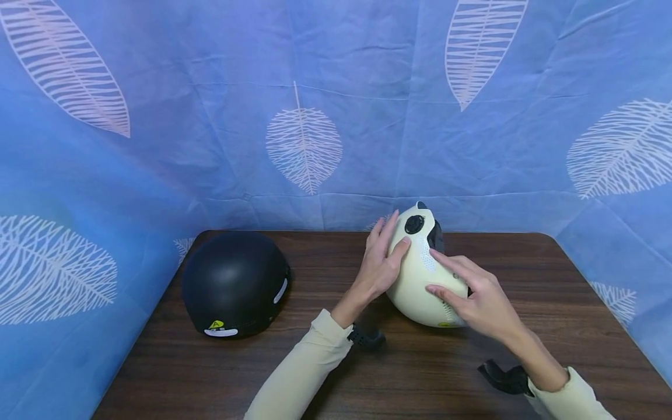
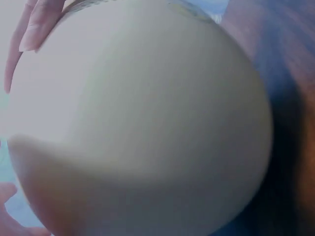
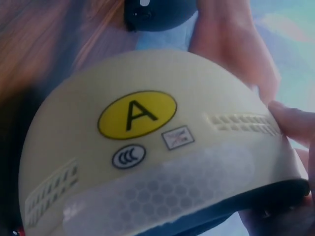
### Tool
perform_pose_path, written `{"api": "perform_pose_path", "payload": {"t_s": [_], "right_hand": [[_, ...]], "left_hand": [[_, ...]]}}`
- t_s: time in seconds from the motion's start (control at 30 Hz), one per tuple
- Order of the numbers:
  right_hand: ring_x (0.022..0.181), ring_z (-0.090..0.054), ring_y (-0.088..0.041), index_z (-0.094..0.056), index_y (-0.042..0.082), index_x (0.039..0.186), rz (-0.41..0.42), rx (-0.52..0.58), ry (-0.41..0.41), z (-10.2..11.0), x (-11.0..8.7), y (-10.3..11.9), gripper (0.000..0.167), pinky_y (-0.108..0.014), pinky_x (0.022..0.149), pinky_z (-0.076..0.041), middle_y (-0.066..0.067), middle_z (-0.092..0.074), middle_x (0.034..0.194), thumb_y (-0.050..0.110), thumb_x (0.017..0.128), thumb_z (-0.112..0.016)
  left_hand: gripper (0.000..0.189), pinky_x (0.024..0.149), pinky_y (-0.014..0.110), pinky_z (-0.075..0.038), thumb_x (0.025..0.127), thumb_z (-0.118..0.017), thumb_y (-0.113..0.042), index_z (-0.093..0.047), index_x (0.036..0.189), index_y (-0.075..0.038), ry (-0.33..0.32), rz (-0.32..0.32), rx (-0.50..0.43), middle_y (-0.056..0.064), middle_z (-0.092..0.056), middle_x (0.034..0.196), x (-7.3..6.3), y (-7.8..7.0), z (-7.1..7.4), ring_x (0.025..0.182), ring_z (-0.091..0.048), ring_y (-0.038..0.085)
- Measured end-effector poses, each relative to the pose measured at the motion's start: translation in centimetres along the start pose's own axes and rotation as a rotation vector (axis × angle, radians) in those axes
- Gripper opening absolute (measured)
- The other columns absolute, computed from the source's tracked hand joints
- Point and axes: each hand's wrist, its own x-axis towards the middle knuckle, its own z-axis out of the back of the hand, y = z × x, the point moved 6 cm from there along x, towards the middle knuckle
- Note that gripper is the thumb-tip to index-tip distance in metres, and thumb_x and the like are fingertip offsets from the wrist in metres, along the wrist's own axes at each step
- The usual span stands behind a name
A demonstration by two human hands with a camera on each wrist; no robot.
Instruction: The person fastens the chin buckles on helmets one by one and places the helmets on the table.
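A cream helmet (image 1: 415, 286) stands tilted on the wooden table, its dark lined opening turned toward the upper right. My left hand (image 1: 379, 259) lies along its left side with straight fingers, the thumb resting on the shell below a round black vent (image 1: 414, 224). From the right, my right hand (image 1: 475, 291) holds it near the rim, thumb and index finger on the shell, other fingers mostly hidden. The right wrist view shows a yellow "A" sticker (image 3: 137, 114) on the shell and skin below the rim. Smooth shell (image 2: 157, 113) fills the left wrist view.
A black helmet (image 1: 236, 283) sits dome up on the left part of the table (image 1: 325, 280). Behind the table hangs a blue cloth (image 1: 357, 140) with white leaf prints. Black straps (image 1: 504, 378) are on both wrists.
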Motion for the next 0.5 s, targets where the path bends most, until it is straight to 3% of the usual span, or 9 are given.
{"api": "perform_pose_path", "payload": {"t_s": [0.3,0.5], "right_hand": [[0.089,-0.060,-0.013,-0.062,0.005,0.134,0.096,0.035,-0.006,-1.8,1.1,1.9,0.067,-0.016,0.069,-0.043,-0.006,-0.068,0.110,0.001,0.072,-0.085],[0.090,-0.064,-0.017,-0.062,0.007,0.134,0.117,0.037,0.016,-3.2,1.4,2.8,0.066,-0.020,0.066,-0.046,-0.008,-0.068,0.116,0.003,0.072,-0.085]], "left_hand": [[0.057,0.114,0.060,-0.023,0.099,-0.047,-0.051,-0.033,0.154,-0.040,0.035,-0.026,0.054,0.009,-0.025,0.163,1.7,-1.5,1.7,0.149,-0.022,0.031],[0.058,0.117,0.049,-0.027,0.099,-0.047,-0.056,-0.030,0.153,-0.042,0.079,0.014,0.012,-0.008,-0.031,0.160,2.0,-1.0,2.1,0.148,-0.026,0.018]]}}
